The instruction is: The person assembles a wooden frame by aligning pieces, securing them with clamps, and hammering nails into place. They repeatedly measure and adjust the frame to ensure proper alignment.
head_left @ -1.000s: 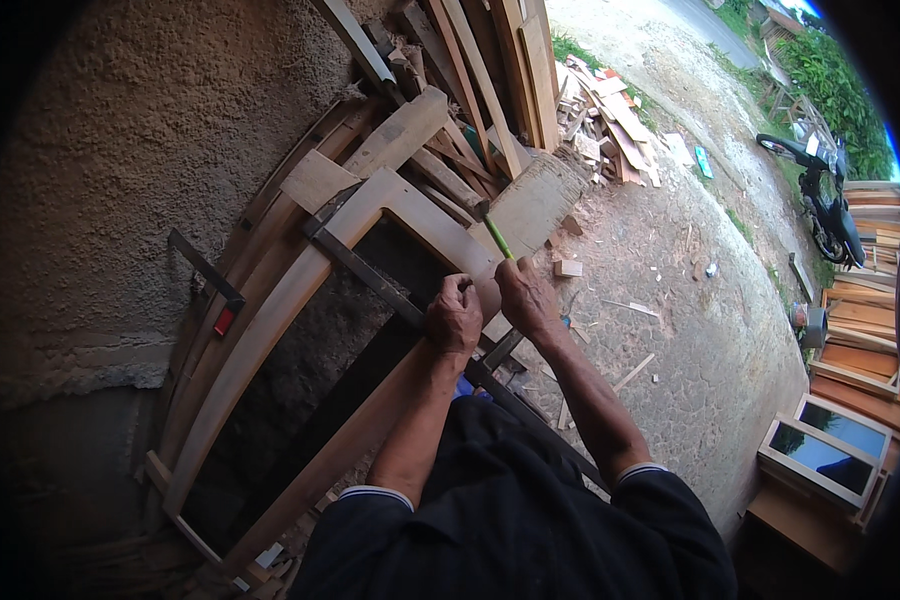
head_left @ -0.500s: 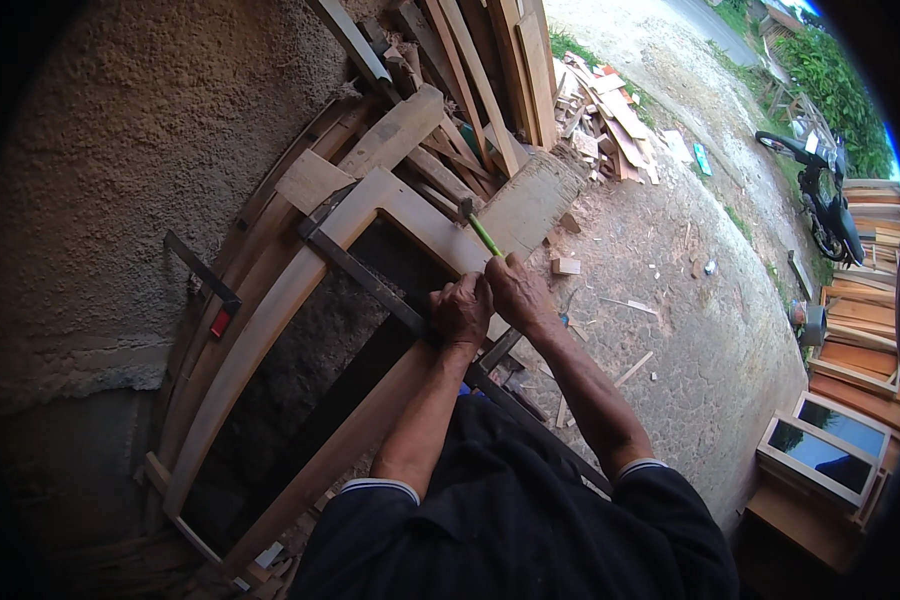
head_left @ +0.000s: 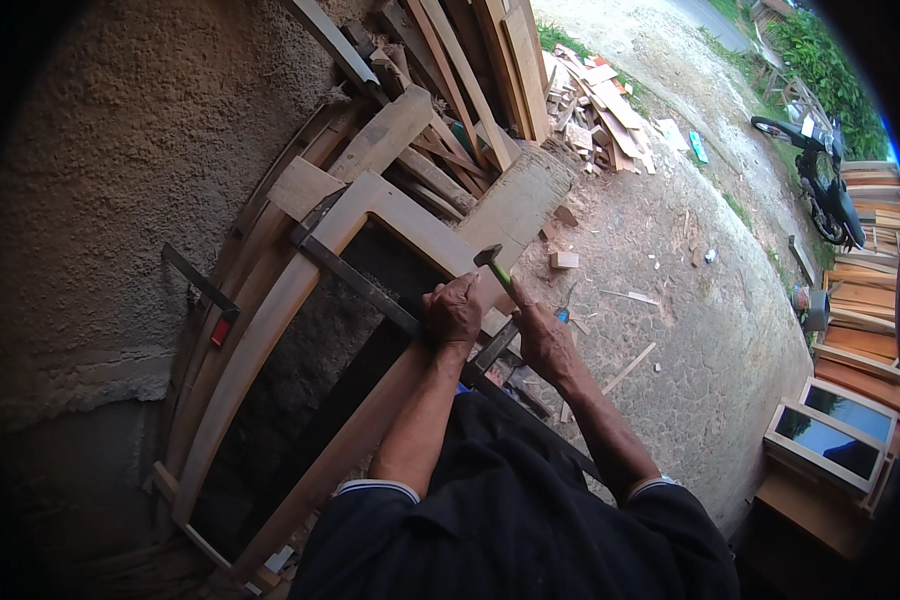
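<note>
Hammer (head_left: 492, 264) has lifted toward twelve o'clock in our gripping right hand (head_left: 542, 338); left hand (head_left: 454, 312) clamps the bar (head_left: 355, 282), so we judge a downward strike on the wooden frame (head_left: 270, 330) comes next.

Both forearms are reaching forward from dark sleeves, nearly parallel. Left hand (head_left: 453, 312) is curling into a closed grip, knuckles up. Right hand (head_left: 542, 335) is gripping closed beside it, wrist angling inward.

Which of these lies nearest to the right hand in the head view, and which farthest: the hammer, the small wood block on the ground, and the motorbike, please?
From the right hand:
1. Hammer, just above the hand, over the wooden frame.
2. Small wood block, on the ground a little farther up.
3. Motorbike, far off at upper right.
</note>
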### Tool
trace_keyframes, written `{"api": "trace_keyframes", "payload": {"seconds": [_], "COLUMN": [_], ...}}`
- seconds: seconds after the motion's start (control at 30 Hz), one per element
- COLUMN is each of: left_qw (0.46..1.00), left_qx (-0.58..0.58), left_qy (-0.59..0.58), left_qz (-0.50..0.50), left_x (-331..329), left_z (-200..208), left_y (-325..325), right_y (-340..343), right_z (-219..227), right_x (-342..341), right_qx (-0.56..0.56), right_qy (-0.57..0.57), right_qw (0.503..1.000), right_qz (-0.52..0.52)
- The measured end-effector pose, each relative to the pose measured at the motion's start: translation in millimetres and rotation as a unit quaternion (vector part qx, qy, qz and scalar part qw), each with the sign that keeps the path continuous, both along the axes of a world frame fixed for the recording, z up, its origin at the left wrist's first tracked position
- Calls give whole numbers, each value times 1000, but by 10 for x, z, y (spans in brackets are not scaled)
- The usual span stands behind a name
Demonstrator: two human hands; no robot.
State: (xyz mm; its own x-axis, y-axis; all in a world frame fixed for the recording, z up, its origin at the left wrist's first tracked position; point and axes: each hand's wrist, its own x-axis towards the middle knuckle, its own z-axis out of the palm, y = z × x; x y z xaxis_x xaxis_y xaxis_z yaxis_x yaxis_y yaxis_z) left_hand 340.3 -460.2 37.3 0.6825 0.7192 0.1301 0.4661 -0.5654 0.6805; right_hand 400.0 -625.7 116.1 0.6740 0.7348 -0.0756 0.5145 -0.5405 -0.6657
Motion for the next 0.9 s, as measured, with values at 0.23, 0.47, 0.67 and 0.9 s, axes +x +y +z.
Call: {"api": "trace_keyframes", "payload": {"seconds": [0.23, 0.47, 0.67, 0.9], "left_qw": [999, 998, 999, 963], "left_qx": [31, 49, 34, 251], "left_qy": [7, 23, -30, -40], "left_qz": [-3, -12, -10, -86], "left_x": [7, -4, 43, 784], "left_z": [21, 7, -41, 106], "left_y": [-13, 7, 127, 1093], "right_y": [-105, -59, -82, -60], "right_z": [118, 180, 188, 151], "right_x": [-68, -72, -96, -91], "right_qx": [-60, -85, -59, -75], "right_qy": [-32, -34, -44, -45], "right_qw": [997, 995, 997, 995], "right_qz": [25, 30, 32, 35]}}
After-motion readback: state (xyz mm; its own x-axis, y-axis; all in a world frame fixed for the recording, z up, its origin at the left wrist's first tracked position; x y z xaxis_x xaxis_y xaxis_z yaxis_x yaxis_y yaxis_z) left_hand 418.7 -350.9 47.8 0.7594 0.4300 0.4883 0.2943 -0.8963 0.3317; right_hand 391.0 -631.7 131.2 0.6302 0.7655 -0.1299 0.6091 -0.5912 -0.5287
